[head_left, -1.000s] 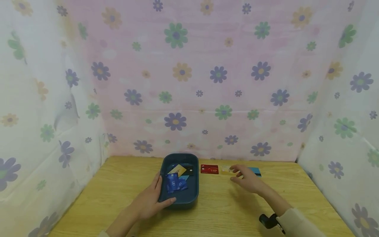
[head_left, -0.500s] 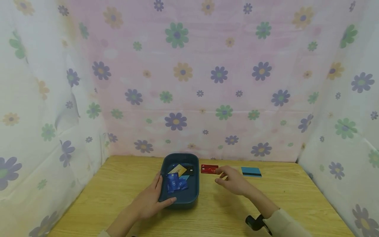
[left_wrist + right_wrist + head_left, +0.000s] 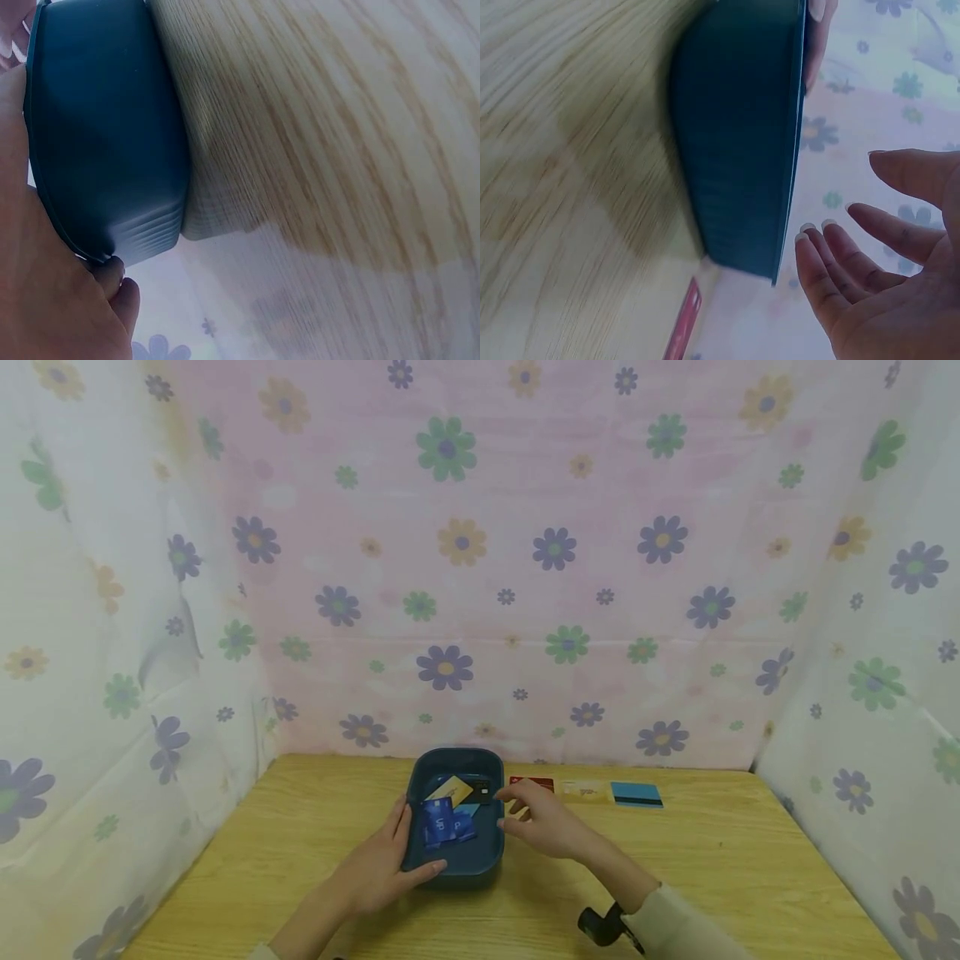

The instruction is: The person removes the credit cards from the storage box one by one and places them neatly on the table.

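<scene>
Boxed in by floral curtain (image 3: 480, 568) on left, far and right sides; open only toward near edge. Wooden worktop (image 3: 300, 835) bare left of tray and across near right; plenty of room there. Dark teal tray (image 3: 491, 852) sits centre, toward far edge, holding a heap of cards (image 3: 448, 810): blue ones near, a yellow one behind. Left hand (image 3: 378, 868) wrapped on tray's near-left rim, thumb along left wall, fingers (image 3: 427, 870) curled round near corner, gripping it. Right hand (image 3: 543, 822) just off tray's right rim, fingers (image 3: 832, 259) spread and relaxed, nothing held, not touching tray in wrist view. Row of three cards flat on worktop right of tray along far edge: red card (image 3: 536, 782) half hidden by right hand, pale card (image 3: 585, 790), blue card (image 3: 636, 794) with dark stripe.
</scene>
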Available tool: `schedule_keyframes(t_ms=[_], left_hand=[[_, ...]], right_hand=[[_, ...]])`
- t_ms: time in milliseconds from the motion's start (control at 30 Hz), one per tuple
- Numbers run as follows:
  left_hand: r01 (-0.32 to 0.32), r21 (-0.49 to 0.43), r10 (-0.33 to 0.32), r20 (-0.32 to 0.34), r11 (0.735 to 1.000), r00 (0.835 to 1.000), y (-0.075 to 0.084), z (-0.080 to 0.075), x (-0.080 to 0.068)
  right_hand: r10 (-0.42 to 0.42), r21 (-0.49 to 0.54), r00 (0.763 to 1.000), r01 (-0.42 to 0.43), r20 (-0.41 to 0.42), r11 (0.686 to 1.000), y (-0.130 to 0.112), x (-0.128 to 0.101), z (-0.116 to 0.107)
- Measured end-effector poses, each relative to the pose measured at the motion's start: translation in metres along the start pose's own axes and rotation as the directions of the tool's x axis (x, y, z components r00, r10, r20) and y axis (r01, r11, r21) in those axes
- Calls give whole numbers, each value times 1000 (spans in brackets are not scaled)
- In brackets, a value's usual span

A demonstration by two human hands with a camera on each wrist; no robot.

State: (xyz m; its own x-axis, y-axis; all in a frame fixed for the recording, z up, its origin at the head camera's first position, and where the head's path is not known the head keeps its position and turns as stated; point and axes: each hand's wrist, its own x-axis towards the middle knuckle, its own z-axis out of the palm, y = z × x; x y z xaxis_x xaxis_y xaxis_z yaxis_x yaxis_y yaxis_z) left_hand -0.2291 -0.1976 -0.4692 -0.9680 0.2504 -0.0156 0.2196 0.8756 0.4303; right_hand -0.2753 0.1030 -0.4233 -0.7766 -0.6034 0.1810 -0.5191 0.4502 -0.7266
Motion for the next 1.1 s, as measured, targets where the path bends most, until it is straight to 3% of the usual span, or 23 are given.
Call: schedule_keyframes(t_ms=[400, 733, 1100], left_hand=[[10, -4, -10, 6, 1000, 1000, 0, 0, 0], [2, -8, -2, 6, 1000, 1000, 3, -3, -1], [-11, -6, 11, 11, 1000, 1000, -1, 0, 0]], right_hand=[[-33, 26, 999, 32, 26, 999, -10, 27, 27], [177, 126, 983, -169, -51, 978, -22, 50, 62], [254, 14, 954, -255, -157, 967, -15, 72, 97]])
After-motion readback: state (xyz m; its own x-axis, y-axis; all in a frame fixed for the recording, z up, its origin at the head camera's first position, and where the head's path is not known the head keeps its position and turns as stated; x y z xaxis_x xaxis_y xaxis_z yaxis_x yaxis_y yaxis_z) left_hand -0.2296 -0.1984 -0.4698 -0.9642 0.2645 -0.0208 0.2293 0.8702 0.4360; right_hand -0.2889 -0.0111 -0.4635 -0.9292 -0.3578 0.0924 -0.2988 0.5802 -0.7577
